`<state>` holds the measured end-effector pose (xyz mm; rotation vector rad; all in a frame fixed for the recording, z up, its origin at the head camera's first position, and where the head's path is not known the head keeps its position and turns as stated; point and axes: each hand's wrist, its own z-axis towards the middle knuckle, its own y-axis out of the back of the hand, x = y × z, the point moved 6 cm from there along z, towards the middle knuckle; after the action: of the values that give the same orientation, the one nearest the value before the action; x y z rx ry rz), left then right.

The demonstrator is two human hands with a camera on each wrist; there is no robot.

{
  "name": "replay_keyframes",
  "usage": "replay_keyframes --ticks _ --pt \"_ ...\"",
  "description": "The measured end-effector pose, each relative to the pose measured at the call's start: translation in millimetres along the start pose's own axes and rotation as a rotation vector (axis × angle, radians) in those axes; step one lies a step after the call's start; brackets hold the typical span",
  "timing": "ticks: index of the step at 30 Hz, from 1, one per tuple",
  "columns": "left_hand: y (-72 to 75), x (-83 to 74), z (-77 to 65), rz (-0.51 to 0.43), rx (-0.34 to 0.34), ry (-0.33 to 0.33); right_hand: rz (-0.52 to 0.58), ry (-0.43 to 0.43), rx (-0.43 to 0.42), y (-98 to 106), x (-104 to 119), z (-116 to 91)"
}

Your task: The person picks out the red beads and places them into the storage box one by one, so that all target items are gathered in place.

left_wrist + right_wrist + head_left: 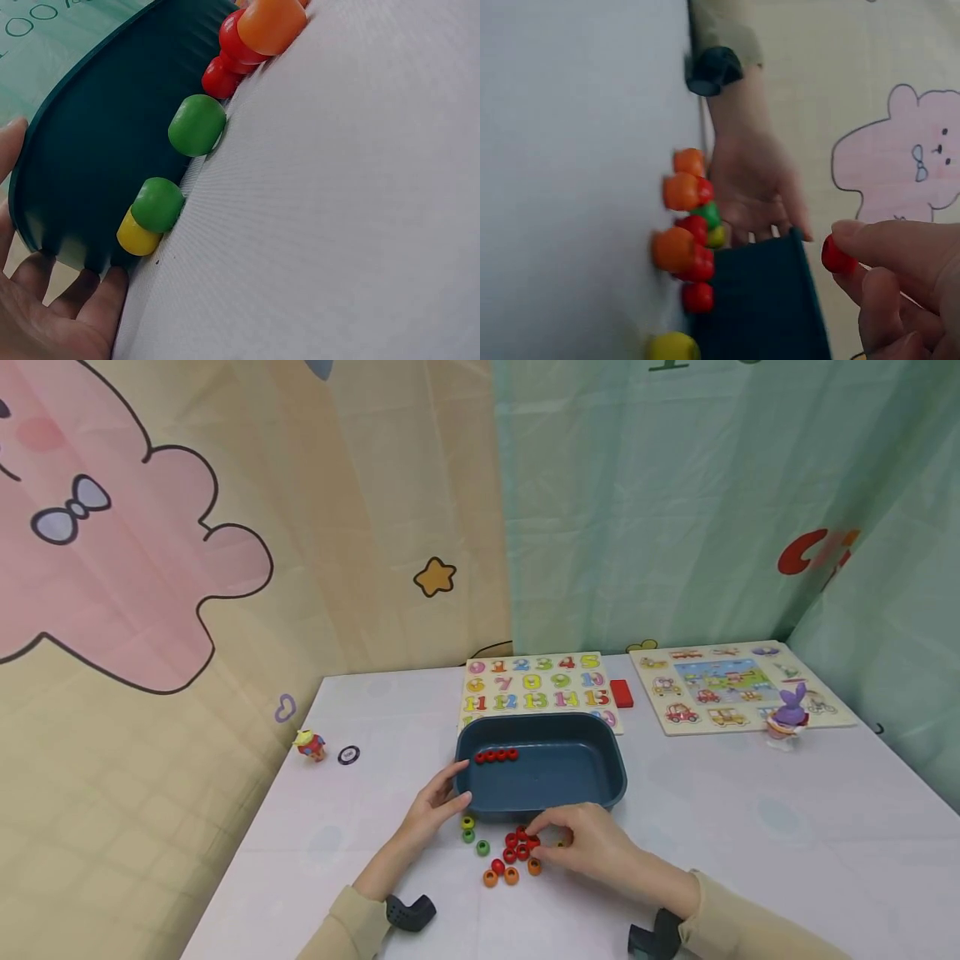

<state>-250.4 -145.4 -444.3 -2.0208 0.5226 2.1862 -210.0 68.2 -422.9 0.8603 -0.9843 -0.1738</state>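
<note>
A dark blue bin (540, 789) stands on the table with several red beads (497, 756) in a row inside it. My left hand (431, 802) rests against the bin's left end, thumb and forefinger at the rim, the other fingers touching the outer wall (90, 161). Between thumb and fingertips, my right hand (592, 843) pinches a red bead (839, 255) just in front of the bin. Loose red beads (511, 855) lie below that hand, with orange beads (490, 878) nearer me. Green beads (196, 125) and a yellow bead (138, 234) sit along the bin's front side.
Behind the bin lie a number puzzle board (536, 689) and a red block (622, 693). A vehicle puzzle board (675, 702) is at the back right, a purple figurine (790, 710) beside it. Toward the left edge stand a small toy figure (310, 745) and a round disc (348, 755).
</note>
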Motion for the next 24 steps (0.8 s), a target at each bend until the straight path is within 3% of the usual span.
replay_keyframes --ticks 6,11,18,24 --pt "-0.3 -0.9 0.4 -0.003 -0.003 -0.002 0.048 0.126 -0.021 45.7 19.1 29.4" --pt "0.6 1.2 1.8 -0.016 -0.011 0.009 0.076 0.164 -0.040 69.3 13.4 66.8" --pt "6.1 21.9 9.3 -0.024 -0.019 -0.023 0.129 0.039 0.030 60.2 -18.0 116.6" --pt "4.5 24.6 9.6 -0.021 -0.015 -0.042 0.112 -0.047 0.102 40.1 -46.7 138.7"
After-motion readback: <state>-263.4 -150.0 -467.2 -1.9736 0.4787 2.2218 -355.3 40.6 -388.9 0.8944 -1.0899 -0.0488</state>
